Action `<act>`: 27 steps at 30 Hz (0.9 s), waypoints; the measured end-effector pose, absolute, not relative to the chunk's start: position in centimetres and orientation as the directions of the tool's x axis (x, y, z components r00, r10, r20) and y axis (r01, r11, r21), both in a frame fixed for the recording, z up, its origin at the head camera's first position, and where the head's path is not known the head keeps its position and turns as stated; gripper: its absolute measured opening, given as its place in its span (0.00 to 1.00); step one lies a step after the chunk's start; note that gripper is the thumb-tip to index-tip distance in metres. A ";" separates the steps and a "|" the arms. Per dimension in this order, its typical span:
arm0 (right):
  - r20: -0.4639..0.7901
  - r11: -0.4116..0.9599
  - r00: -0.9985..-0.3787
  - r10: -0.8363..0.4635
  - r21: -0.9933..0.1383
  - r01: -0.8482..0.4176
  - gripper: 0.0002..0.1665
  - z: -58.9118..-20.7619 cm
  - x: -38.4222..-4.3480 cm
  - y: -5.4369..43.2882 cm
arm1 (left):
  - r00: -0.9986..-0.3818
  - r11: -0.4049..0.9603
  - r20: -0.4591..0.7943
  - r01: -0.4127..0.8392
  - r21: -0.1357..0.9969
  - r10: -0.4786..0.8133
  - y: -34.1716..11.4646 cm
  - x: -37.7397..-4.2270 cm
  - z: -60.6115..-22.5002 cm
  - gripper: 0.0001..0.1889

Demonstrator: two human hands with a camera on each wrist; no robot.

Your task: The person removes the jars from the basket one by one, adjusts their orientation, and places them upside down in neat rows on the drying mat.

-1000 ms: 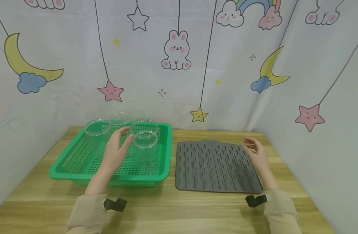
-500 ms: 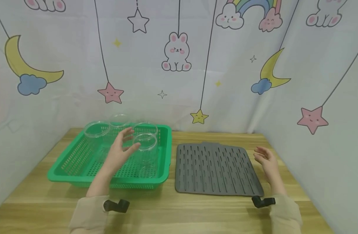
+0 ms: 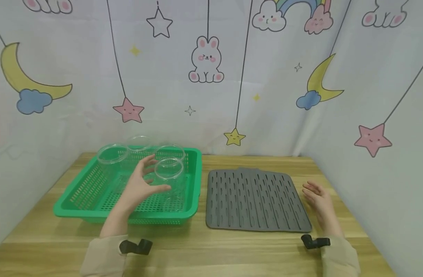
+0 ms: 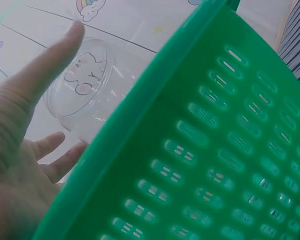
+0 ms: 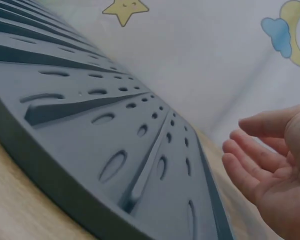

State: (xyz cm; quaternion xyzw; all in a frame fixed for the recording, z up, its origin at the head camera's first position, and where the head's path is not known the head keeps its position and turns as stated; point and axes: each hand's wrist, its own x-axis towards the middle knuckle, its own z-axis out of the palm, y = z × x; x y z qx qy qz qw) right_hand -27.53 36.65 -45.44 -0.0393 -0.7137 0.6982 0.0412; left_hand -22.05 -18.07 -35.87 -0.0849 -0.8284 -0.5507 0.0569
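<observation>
Clear cups stand in a green plastic basket (image 3: 152, 214) on the left, several of them upright. My left hand (image 3: 137, 186) is over the basket, thumb and fingers spread apart beside the front-right clear cup (image 3: 173, 188). In the left wrist view that cup (image 4: 102, 95) shows behind the thumb, beyond the basket rim; I cannot tell whether the hand touches it. A grey slotted drying mat (image 3: 256, 200) lies flat to the right of the basket. Just off the mat's right edge, my right hand (image 3: 320, 200) holds nothing, its fingers loosely bent.
Other clear cups stand at the basket's back left (image 3: 112, 154), back middle (image 3: 139, 143) and back right (image 3: 171, 148). The wooden table (image 3: 218, 250) ends at a white curtain (image 3: 273, 127) printed with cartoon figures, which also runs along both sides.
My left hand has shifted slightly right and down toward the front cup, its thumb spreading away from the fingers. My right hand has moved from over the mat to the right, beyond its edge.
</observation>
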 end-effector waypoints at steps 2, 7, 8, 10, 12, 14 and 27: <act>-0.006 0.015 -0.995 0.099 -1.000 0.008 0.42 -45.6 -27.6 36.7 | -0.983 0.390 0.171 0.186 0.902 0.073 -18.2 -22.0 -35.9 0.55; -0.012 0.024 -0.998 0.060 -1.000 0.014 0.41 -46.0 -27.8 36.8 | -0.992 0.429 0.109 0.129 0.894 0.071 -18.3 -21.9 -36.1 0.55; -0.014 0.022 -0.998 0.055 -1.000 0.016 0.41 -46.1 -27.8 36.8 | -0.993 0.433 0.097 0.119 0.894 0.072 -18.3 -21.9 -36.2 0.55; -0.017 0.016 -0.999 0.045 -1.000 0.018 0.41 -46.3 -27.9 36.8 | -0.994 0.442 0.081 0.106 0.891 0.076 -18.2 -21.9 -36.3 0.56; -0.021 0.020 -0.999 0.036 -1.000 0.021 0.40 -46.5 -28.0 36.8 | -0.995 0.449 0.069 0.095 0.888 0.075 -18.1 -21.8 -36.5 0.57; -0.025 0.024 -0.999 0.029 -0.999 0.025 0.40 -46.7 -28.0 36.7 | -0.995 0.449 0.067 0.096 0.888 0.080 -17.9 -21.8 -36.5 0.57; -0.016 0.060 -1.000 0.006 -0.998 0.017 0.41 -46.8 -27.6 36.8 | -0.993 0.459 0.088 0.116 0.881 0.082 -16.7 -22.4 -36.9 0.55</act>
